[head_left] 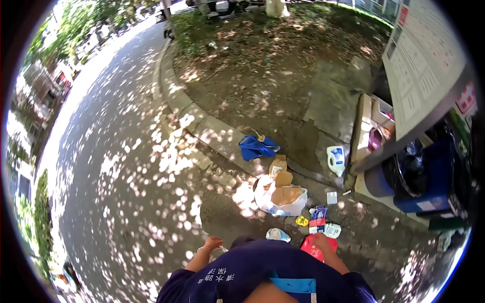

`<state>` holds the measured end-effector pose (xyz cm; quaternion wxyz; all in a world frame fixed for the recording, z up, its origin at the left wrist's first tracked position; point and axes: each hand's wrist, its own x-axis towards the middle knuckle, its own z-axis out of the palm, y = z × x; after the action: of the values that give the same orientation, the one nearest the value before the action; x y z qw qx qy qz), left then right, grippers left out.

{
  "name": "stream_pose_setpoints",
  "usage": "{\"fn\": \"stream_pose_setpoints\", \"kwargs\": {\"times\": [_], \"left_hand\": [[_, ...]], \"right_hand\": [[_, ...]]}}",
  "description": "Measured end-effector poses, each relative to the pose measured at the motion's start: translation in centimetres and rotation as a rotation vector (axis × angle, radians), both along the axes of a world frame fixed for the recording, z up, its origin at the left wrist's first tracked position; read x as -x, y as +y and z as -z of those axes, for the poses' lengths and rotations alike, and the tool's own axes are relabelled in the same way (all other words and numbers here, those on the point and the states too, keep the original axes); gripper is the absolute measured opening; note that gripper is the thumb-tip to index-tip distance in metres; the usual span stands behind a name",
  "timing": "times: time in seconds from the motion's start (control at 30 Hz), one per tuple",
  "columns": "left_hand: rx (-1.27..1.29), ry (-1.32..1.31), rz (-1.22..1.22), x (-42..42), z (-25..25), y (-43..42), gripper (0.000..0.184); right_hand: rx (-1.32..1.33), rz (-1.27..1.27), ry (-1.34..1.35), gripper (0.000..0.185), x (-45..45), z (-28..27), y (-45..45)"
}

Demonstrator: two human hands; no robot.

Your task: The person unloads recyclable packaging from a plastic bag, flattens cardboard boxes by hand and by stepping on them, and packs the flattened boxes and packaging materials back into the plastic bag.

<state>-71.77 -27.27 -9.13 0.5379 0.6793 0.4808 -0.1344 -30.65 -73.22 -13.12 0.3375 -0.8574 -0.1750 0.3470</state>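
My left hand (213, 243) is at the lower middle, fingers curled in; whether it holds anything is too small to tell. Farther right, my right hand (318, 239) is at the top of a red bag (314, 248), its fingers closed on it. Just beyond lie a green and white wrapper (332, 231), a blue and red packet (318, 217) and a small yellow packet (301, 220). A white plastic bag with brown cardboard (286, 195) rests on the ground ahead. Between my hands sits a light blue and white package (278, 235).
A blue bag (256, 147) lies by the curb (194, 115). A white jug (336, 160) stands near the bins. At the right are a blue bin (433, 174), a black-lined bin (379, 177) and a large sign board (424, 65).
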Motion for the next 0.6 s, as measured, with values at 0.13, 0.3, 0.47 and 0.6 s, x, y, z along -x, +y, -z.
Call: {"fn": "stream_pose_setpoints", "kwargs": {"times": [0.13,0.3,0.47,0.6], "left_hand": [[0.101,0.034,-0.088,-6.8,-2.7,2.1,0.024],[0.003,-0.071,0.165,-10.3,-1.4,8.1,0.023],[-0.693,-0.018,1.484,-13.2,-3.1,15.0,0.021],[-0.802,0.241,1.355,-12.6,-4.3,17.7,0.019]], "right_hand": [[-0.029,0.219,0.202,0.039,2.2,-6.9,0.7],[0.391,-0.063,-0.261,0.032,9.3,-4.4,-3.8],[0.518,-0.015,-0.008,0.022,23.0,4.2,-10.2],[0.424,0.177,0.183,0.025,20.3,-2.1,-3.0]]}}
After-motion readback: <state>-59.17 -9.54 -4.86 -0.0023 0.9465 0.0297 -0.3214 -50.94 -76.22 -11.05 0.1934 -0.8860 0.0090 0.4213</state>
